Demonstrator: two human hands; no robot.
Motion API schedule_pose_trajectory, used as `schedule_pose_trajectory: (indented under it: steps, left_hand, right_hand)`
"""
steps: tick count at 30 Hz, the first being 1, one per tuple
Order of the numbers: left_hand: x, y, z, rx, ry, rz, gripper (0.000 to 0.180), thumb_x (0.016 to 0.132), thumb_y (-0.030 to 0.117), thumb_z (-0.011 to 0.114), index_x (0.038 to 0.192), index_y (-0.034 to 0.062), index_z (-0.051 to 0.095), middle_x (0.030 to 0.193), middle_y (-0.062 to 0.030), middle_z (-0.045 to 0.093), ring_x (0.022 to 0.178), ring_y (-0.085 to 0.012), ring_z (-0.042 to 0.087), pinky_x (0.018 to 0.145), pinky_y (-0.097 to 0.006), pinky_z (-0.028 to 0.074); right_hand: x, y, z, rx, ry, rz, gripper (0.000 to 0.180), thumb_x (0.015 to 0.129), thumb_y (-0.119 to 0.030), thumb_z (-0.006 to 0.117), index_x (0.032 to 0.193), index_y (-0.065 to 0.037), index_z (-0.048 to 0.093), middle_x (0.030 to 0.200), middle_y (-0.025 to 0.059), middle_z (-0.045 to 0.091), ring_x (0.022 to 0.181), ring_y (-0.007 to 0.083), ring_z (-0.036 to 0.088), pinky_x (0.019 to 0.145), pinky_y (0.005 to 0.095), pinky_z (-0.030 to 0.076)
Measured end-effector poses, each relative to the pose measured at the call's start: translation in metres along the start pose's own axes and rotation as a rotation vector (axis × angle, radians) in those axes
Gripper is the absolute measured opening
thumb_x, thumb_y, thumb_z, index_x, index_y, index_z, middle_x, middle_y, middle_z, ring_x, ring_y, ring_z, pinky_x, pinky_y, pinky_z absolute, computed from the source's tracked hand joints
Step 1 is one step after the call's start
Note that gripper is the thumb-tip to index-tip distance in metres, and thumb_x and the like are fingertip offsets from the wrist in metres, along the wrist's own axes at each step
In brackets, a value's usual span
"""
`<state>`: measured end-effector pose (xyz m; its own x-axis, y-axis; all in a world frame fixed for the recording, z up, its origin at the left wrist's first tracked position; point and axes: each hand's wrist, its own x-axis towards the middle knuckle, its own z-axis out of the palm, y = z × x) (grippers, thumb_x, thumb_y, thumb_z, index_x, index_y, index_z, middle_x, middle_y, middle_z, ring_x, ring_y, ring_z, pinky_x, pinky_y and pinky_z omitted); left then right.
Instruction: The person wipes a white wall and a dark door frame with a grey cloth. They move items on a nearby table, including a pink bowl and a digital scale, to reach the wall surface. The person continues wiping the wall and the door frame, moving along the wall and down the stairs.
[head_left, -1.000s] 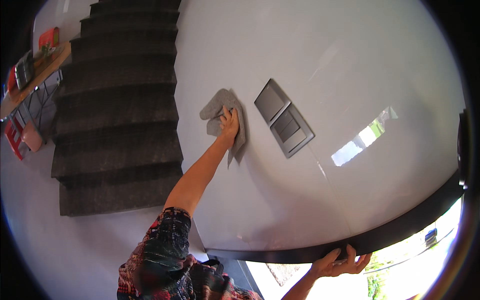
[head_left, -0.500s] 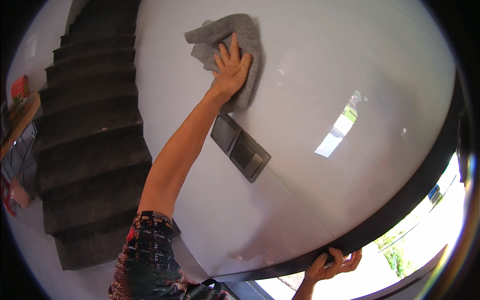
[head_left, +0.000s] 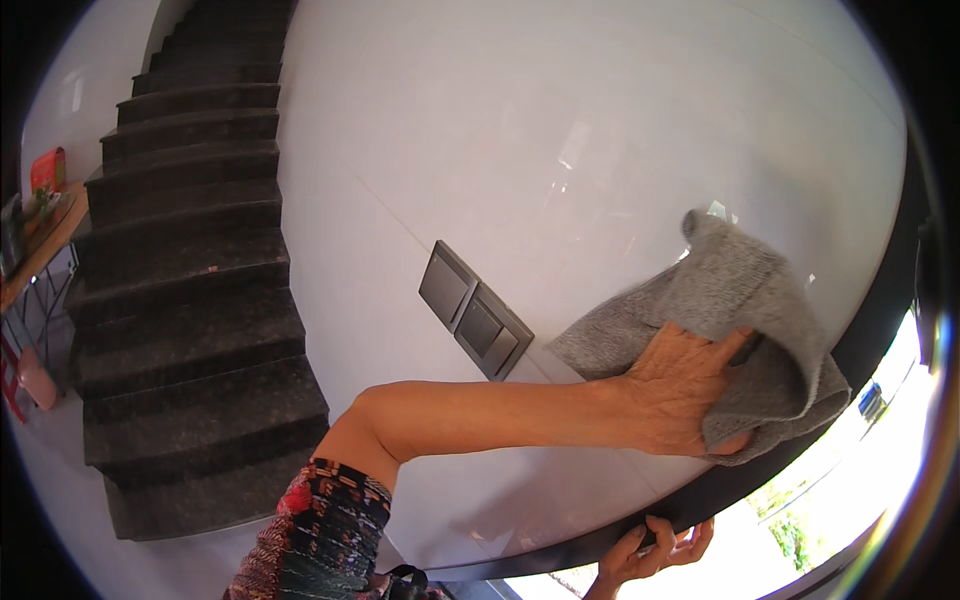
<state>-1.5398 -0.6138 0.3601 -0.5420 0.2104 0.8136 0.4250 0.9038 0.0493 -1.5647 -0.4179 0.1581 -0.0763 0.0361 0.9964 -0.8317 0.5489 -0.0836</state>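
Observation:
My left hand (head_left: 685, 385) presses a grey cloth (head_left: 735, 285) to the glossy white wall (head_left: 420, 130), near its right edge. Folds of the cloth cover most of the fingers. The bare left forearm crosses below a pair of dark grey switch plates (head_left: 476, 312) set in the wall. Lower down, my right hand (head_left: 655, 550) has its curled fingers on the dark frame (head_left: 700, 505) that borders the wall; part of that hand is behind the edge.
Dark stone stairs (head_left: 190, 300) climb along the left. Beyond them stands a wooden-topped table (head_left: 45, 250) with a red item (head_left: 48, 170) on it. Bright daylight and greenery (head_left: 785, 530) show through the opening at lower right.
My left hand has swept the cloth from the upper wall, above the switch plates, down and right to the frame side. My right hand stays on the frame.

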Motion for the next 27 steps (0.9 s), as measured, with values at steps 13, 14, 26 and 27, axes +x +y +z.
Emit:
schedule_pose_trajectory:
  steps: [13, 14, 26, 27]
  left_hand:
    - [0.045, -0.161, -0.074, 0.067, 0.831, -0.291, 0.095, 0.076, 0.061, 0.054, 0.147, 0.0069, 0.021, 0.141, -0.0253, 0.032, 0.133, -0.0405, 0.027, 0.114, -0.046, 0.011]
    - [0.043, -0.180, -0.077, 0.095, 0.845, -0.318, 0.093, 0.078, 0.061, 0.053, 0.147, 0.0086, 0.020, 0.144, -0.0244, 0.030, 0.133, -0.0410, 0.025, 0.114, -0.046, 0.011]
    - [0.056, -0.177, -0.063, 0.276, 0.852, -0.493, 0.068, 0.088, 0.060, 0.036, 0.148, 0.0310, 0.022, 0.150, -0.0152, 0.026, 0.136, -0.0449, 0.019, 0.108, -0.061, 0.017]
    - [0.055, -0.156, -0.055, 0.190, 0.838, -0.438, 0.069, 0.087, 0.059, 0.038, 0.148, 0.0303, 0.022, 0.150, -0.0164, 0.025, 0.135, -0.0456, 0.019, 0.107, -0.061, 0.017]
  right_hand:
    - [-0.001, -0.003, -0.006, -0.099, 0.026, 0.010, 0.012, 0.073, -0.012, 0.051, 0.084, -0.012, 0.054, 0.135, 0.0213, 0.022, 0.117, 0.0390, 0.037, 0.089, 0.0514, 0.037]
    - [-0.002, -0.004, -0.006, -0.106, 0.027, 0.012, 0.012, 0.073, -0.012, 0.051, 0.084, -0.013, 0.054, 0.135, 0.0212, 0.022, 0.116, 0.0390, 0.037, 0.089, 0.0514, 0.037]
    - [0.004, -0.005, 0.000, -0.076, 0.022, 0.012, 0.008, 0.075, -0.015, 0.054, 0.083, -0.014, 0.054, 0.133, 0.0185, 0.022, 0.115, 0.0383, 0.035, 0.087, 0.0505, 0.036]
    - [0.007, -0.006, -0.001, -0.095, 0.019, -0.003, 0.008, 0.075, -0.015, 0.054, 0.083, -0.014, 0.054, 0.133, 0.0184, 0.022, 0.113, 0.0379, 0.037, 0.085, 0.0495, 0.036]
